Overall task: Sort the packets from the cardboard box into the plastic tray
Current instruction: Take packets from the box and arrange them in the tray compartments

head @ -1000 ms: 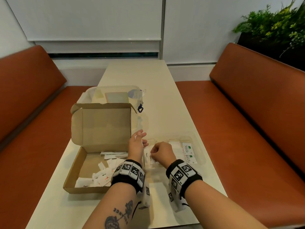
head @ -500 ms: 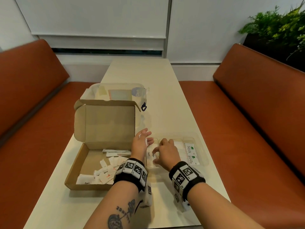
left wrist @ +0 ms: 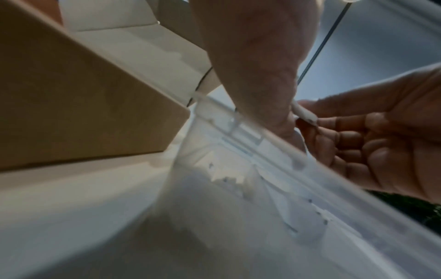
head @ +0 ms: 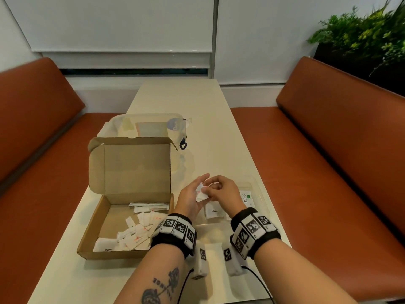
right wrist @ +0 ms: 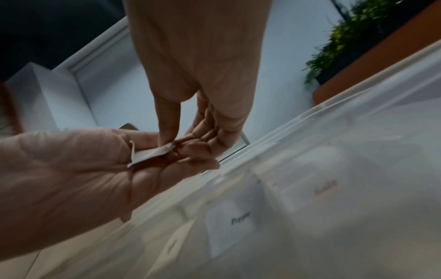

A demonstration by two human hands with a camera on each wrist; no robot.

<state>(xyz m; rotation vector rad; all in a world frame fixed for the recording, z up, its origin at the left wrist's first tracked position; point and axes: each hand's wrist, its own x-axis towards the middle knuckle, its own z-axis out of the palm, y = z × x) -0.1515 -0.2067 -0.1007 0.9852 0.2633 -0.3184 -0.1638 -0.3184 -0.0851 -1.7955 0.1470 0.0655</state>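
Both hands have lifted off the plastic tray point(head: 262, 195) and met above its near-left corner; left hand point(head: 192, 198) cradles a small packet point(head: 200, 192) on loosely curled fingers, right hand point(head: 223, 191) pinches its edge. Packet looks light, limp, crinkly: best taken by a sealed edge. More packets wait in the cardboard box point(head: 129, 200) on the table point(head: 221, 137)

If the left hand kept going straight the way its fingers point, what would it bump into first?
Probably the right hand, which meets the left hand at a small white packet above the plastic tray. Depth is hard to judge.
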